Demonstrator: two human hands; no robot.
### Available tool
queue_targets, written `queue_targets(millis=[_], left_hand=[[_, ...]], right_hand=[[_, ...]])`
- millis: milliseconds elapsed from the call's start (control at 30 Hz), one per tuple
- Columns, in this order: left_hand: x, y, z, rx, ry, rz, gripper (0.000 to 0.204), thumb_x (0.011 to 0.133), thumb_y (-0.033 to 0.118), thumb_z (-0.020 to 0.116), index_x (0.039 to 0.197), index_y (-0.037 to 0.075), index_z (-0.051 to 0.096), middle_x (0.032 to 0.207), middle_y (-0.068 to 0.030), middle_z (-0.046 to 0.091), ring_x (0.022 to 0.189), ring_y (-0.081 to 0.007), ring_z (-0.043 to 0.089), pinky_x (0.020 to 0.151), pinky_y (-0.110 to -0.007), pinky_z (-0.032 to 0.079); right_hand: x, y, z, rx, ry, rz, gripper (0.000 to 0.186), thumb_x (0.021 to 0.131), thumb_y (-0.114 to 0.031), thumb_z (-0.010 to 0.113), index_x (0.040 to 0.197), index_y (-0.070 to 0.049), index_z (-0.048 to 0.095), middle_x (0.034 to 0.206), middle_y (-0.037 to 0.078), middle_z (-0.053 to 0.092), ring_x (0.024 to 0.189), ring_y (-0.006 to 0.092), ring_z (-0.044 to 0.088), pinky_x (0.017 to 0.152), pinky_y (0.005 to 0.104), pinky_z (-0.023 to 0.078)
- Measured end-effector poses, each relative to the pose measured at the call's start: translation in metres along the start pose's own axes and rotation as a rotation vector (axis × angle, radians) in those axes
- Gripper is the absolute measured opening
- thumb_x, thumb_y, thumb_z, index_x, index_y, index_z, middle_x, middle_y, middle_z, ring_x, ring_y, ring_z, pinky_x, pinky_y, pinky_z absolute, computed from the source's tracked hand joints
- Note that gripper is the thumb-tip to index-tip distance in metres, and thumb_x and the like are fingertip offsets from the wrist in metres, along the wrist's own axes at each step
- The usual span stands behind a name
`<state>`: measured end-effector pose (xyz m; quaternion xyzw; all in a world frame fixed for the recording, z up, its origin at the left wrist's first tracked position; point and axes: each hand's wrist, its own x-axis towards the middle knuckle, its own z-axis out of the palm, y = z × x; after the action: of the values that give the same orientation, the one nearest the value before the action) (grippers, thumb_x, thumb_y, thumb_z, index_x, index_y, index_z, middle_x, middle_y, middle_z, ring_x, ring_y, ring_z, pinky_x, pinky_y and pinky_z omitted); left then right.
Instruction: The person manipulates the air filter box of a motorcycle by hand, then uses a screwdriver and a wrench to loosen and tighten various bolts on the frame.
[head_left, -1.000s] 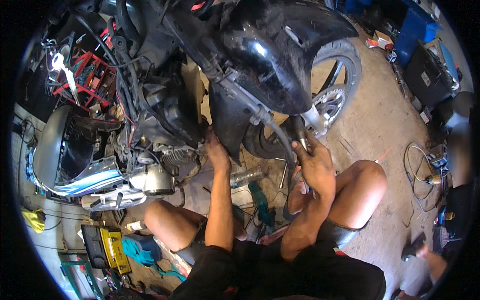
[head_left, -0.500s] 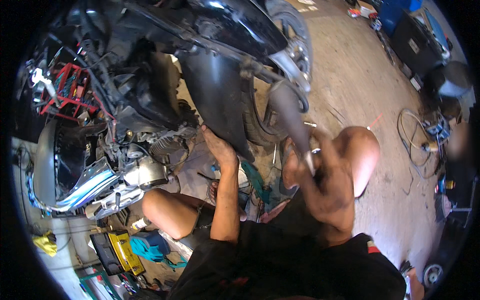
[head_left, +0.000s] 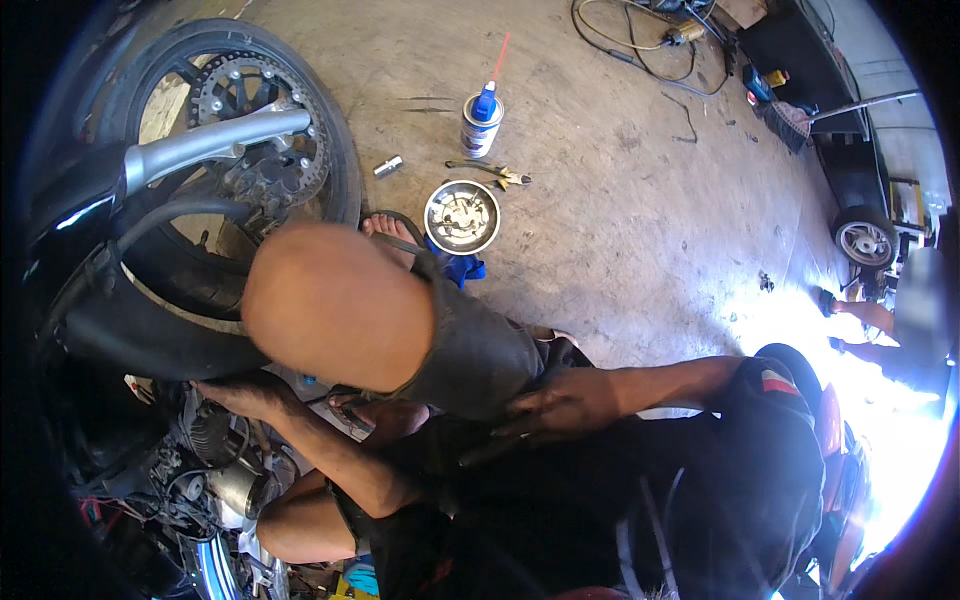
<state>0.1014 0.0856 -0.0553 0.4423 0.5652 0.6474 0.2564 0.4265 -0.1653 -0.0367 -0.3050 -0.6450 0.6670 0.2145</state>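
Note:
My left hand (head_left: 238, 395) grips the lower edge of a black mudguard (head_left: 165, 335), its fingertips partly hidden there. The mudguard sits behind the motorcycle's front wheel (head_left: 335, 125), beside a silver fork leg (head_left: 215, 142). Under my left wrist lies the greasy engine area (head_left: 195, 435). My right hand (head_left: 565, 405) is low over my dark shorts, close to my hip. Its fingers blur into the dark cloth, so whether they hold anything is unclear. My raised right knee (head_left: 340, 310) stands between the wheel and my body, hiding part of the mudguard.
On the floor beyond my knee are a metal bowl (head_left: 430, 225) with small parts, pliers (head_left: 490, 172), a socket (head_left: 388, 166), a spray can (head_left: 480, 130) with red straw, and a blue cloth (head_left: 467, 270). Far right are a broom (head_left: 788, 122), a loose wheel (head_left: 866, 240) and another person's limbs (head_left: 865, 315).
The view has swung to the right, bringing the bowl and spray can into sight. My right hand has drawn back from beside my knee to my hip. My left hand stays at the mudguard.

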Motion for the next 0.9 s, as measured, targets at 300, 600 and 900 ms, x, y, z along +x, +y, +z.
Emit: queue_targets(millis=[300, 600, 900], left_hand=[[0.023, -0.048, -0.067, 0.763, -0.195, 0.592, 0.071, 0.083, 0.042, 0.061, 0.131, -0.004, 0.036, 0.123, -0.0247, 0.049, 0.109, -0.0356, 0.053, 0.089, -0.046, 0.045], [0.010, 0.012, 0.002, -0.077, 0.033, -0.166, 0.051, 0.097, 0.033, 0.035, 0.127, -0.008, 0.041, 0.130, -0.0203, 0.045, 0.115, -0.0285, 0.047, 0.101, -0.041, 0.036], [0.034, -0.017, -0.040, 0.031, 0.146, -0.164, 0.049, 0.099, 0.033, 0.031, 0.116, -0.008, 0.052, 0.119, -0.0165, 0.053, 0.107, -0.0216, 0.046, 0.097, -0.035, 0.033]], right_hand=[[0.025, 0.041, -0.050, -0.204, 0.238, -0.507, 0.022, 0.088, -0.018, 0.057, 0.100, -0.002, 0.066, 0.088, 0.013, 0.064, 0.076, 0.0233, 0.064, 0.066, 0.0313, 0.051], [0.074, 0.250, -0.193, -0.995, 0.754, 0.196, 0.022, 0.081, -0.010, 0.052, 0.101, -0.001, 0.058, 0.087, 0.019, 0.063, 0.079, 0.0361, 0.062, 0.066, 0.0429, 0.051], [0.114, 0.274, -0.194, -0.858, 0.534, 0.596, 0.040, 0.095, -0.037, 0.037, 0.099, -0.005, 0.062, 0.070, 0.024, 0.058, 0.061, 0.0416, 0.056, 0.054, 0.0498, 0.042]])
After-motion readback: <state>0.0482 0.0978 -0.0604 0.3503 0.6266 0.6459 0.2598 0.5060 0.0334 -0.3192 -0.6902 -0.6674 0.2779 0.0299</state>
